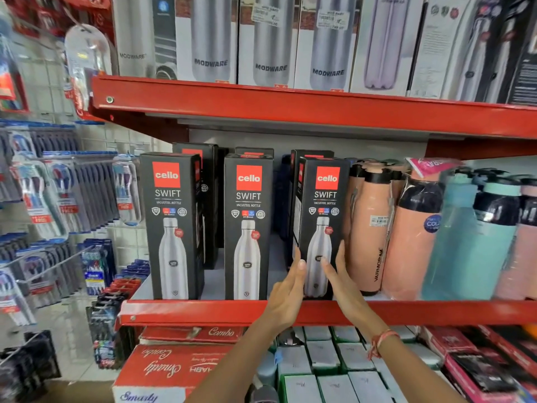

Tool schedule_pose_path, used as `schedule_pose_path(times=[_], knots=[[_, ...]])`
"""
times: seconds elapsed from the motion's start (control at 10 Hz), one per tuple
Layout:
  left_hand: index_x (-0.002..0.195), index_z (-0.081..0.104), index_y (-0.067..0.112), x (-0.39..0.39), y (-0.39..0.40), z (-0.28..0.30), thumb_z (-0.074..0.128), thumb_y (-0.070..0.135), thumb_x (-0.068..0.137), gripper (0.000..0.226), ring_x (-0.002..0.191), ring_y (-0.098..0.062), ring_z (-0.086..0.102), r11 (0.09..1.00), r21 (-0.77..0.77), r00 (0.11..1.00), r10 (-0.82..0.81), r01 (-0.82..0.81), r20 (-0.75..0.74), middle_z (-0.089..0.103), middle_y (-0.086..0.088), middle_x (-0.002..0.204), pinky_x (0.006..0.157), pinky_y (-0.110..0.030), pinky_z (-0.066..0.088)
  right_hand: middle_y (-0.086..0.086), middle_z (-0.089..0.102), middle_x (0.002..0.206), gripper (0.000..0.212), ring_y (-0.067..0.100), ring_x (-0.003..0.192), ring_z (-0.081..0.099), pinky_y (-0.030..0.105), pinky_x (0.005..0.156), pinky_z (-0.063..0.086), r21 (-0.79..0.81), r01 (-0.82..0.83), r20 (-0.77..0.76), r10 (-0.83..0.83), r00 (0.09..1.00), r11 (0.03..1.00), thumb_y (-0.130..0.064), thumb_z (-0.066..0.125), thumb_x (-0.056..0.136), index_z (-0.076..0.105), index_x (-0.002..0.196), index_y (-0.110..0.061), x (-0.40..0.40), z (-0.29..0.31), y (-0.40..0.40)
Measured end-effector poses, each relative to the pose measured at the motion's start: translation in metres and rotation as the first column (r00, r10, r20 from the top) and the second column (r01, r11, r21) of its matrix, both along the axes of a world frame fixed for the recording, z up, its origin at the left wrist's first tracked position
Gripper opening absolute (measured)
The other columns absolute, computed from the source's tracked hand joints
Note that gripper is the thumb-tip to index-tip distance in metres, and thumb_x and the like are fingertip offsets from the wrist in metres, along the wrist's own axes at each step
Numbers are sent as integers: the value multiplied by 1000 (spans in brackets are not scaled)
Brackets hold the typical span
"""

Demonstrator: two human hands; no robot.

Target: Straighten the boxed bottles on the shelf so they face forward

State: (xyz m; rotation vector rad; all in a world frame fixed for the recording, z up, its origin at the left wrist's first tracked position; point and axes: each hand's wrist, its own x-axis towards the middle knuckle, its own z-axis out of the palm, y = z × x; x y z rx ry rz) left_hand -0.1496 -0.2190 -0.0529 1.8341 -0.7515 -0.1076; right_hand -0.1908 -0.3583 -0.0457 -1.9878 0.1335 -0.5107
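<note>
1. Shop aisle: we face a red metal shelf [203, 311] at chest height, with a second red shelf [290, 107] above it carrying a row of Modware bottle boxes [268, 45].
2. At the left, a white wire grid wall [128, 245] holds hanging toothbrush packs [43, 196]. Below the shelf we see red cartons [174, 365] and white box tops.
3. On the middle shelf stand three black Cello Swift boxes across the front: left box [171, 225], middle box [248, 228], right box [322, 225]. More black boxes stand behind them. Peach bottles [369, 228] and teal bottles [470, 239] stand to the right, the nearest peach one just beside the right box.
4. Both our forearms reach up from below. Left hand [287, 298] is held flat, fingers extended and together. Right hand [344, 283], red thread at the wrist, is likewise flat with fingers straight.
5. The two palms face each other, bracketing the lower part of the right box. Left fingertips [299, 261] lie at its left front edge, right fingertips [340, 251] along its right edge. Neither hand is curled into a grip; the box stands upright on the shelf, front panel facing us.
</note>
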Motion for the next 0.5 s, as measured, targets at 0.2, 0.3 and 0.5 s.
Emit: schedule_pose_path(times=[0.2,0.3,0.5], knots=[[143,-9,55,-15,7,-6,5,73,86,61,106,5,39,999,18,999,-37,37,-9,44,30,102,99,-20,27,-24,-1,154,81,15,148,14,42,118,15,-71,27,-16,-28,999,997,-72,31,86,-21,144,-50,-21,-1,7],[138,-11,62,-22,13,-1,3,84,77,66,147,-23,13,994,89,996,-63,69,-69,24,23,153,120,-51,7,-21,1,157,85,14,148,14,41,118,16,-78,57,-33,-59,998,995,-74,31,84,-19,146,-46,-29,0,11],[151,5,37,-35,37,30,14,72,88,72,149,-21,15,996,89,998,-30,25,52,19,6,160,119,-35,10,-8,10,162,77,13,148,13,38,119,15,-155,179,192,-148,970,971,-64,31,92,-9,152,-35,-37,34,32]])
